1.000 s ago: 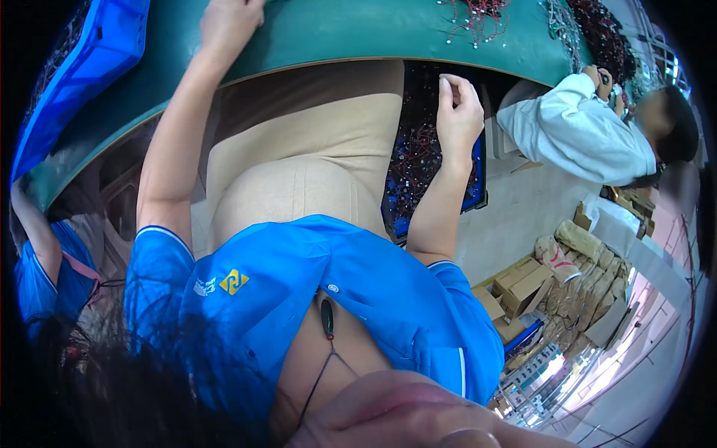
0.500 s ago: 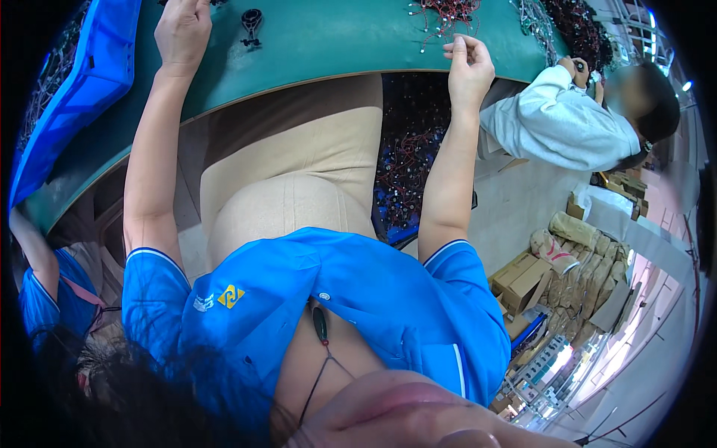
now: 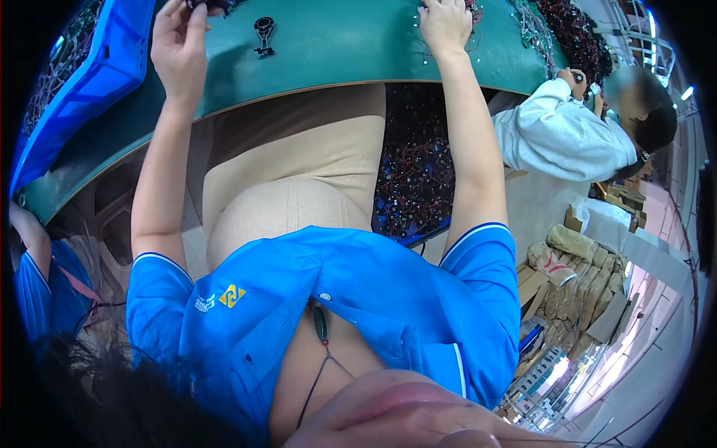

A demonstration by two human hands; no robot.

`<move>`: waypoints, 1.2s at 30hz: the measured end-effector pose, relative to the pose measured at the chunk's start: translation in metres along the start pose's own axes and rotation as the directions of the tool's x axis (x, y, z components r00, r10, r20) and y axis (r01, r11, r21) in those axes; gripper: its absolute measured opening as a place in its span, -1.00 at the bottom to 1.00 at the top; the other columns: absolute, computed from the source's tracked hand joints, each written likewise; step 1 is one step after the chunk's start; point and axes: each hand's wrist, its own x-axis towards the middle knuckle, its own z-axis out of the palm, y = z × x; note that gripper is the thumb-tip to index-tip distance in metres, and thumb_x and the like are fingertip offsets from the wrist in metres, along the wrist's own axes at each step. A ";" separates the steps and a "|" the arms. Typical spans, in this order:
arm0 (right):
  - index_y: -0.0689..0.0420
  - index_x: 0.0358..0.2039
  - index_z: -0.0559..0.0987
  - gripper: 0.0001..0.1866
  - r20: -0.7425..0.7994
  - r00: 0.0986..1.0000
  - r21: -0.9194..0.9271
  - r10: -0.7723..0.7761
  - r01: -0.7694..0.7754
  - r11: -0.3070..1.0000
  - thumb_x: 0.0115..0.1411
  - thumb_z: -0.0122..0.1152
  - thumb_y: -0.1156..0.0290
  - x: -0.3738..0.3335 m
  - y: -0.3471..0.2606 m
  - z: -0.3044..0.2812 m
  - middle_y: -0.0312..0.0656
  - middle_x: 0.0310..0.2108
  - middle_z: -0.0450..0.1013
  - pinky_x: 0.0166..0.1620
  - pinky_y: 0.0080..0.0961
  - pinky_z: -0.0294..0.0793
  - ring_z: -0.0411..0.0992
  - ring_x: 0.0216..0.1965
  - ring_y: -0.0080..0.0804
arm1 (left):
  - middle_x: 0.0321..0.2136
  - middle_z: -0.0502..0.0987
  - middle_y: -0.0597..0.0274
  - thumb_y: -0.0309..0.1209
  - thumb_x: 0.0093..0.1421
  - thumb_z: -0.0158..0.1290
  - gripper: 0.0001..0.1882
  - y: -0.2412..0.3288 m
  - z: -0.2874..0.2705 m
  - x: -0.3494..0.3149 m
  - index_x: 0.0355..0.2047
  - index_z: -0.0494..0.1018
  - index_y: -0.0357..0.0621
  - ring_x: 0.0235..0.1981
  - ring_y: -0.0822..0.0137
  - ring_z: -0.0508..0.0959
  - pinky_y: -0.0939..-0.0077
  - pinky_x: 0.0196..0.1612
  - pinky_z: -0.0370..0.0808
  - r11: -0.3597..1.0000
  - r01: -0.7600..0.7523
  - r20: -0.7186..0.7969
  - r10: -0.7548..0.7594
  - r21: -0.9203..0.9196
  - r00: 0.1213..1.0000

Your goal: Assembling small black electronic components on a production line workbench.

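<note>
My left hand is at the top edge, its thumb and fingers closed on a small black part that is partly cut off by the picture's edge. On the green tabletop, to the right of that hand, lies a black plastic piece with a ring at one end and a crosswise foot at the other. My right hand reaches over a pile of thin red wires with small white connectors. Its fingertips run out at the top edge, so their grip is hidden.
A blue plastic bin holding wires stands at the left of the green table. Below the table's edge is a container of dark parts and red wires. A co-worker in a pale sweatshirt sits at right; another person's blue sleeve shows at left.
My right hand has moved up and slightly left, from the table's near edge onto the red wires. My left hand has come slightly lower, and the black part in it shows more.
</note>
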 end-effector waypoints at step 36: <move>0.10 -0.32 0.55 -0.87 0.102 0.977 0.584 0.188 -0.212 0.784 0.28 0.03 0.40 0.072 -0.110 -0.018 -0.44 -0.61 0.29 -0.54 -0.74 0.10 0.09 -0.63 -0.72 | -0.36 0.46 0.15 -0.62 0.28 -0.15 -0.69 0.030 -0.009 -0.175 0.04 0.27 -0.29 -0.42 0.45 0.52 0.67 -0.34 0.48 0.613 0.781 0.579 -0.595 -0.122 0.558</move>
